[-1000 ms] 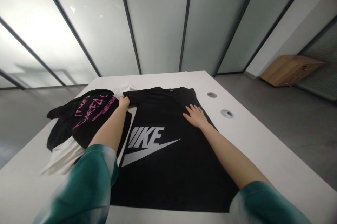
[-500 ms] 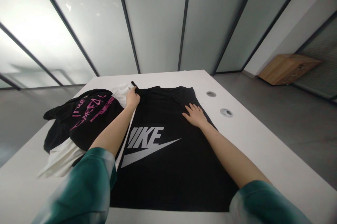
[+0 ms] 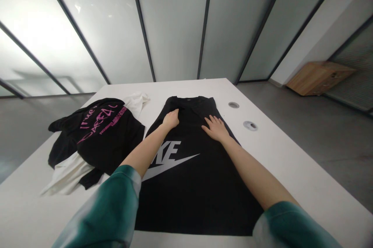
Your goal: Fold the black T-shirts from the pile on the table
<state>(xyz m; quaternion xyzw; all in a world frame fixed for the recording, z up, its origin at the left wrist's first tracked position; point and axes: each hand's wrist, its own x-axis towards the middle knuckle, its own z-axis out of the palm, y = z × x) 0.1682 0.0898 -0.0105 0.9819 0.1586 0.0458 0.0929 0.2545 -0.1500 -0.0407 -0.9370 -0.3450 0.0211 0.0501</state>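
Observation:
A black T-shirt with a large grey logo lies spread on the white table, its collar at the far end. My left hand is closed on the shirt's left sleeve, which is folded inward over the upper chest. The fingertips on that side are partly hidden. On the upper right of the shirt, my right hand rests flat with its fingers spread. The right sleeve also appears folded in, under and beside that hand.
Left of the shirt lies a heap of clothes with a black garment with pink lettering on top and white cloth beneath. Two round grommets are set in the white table. A wooden cabinet stands on the floor at far right.
My left hand has moved right, from the shirt's left edge to over its chest, bringing the left sleeve and side inward. My right hand has stayed in place.

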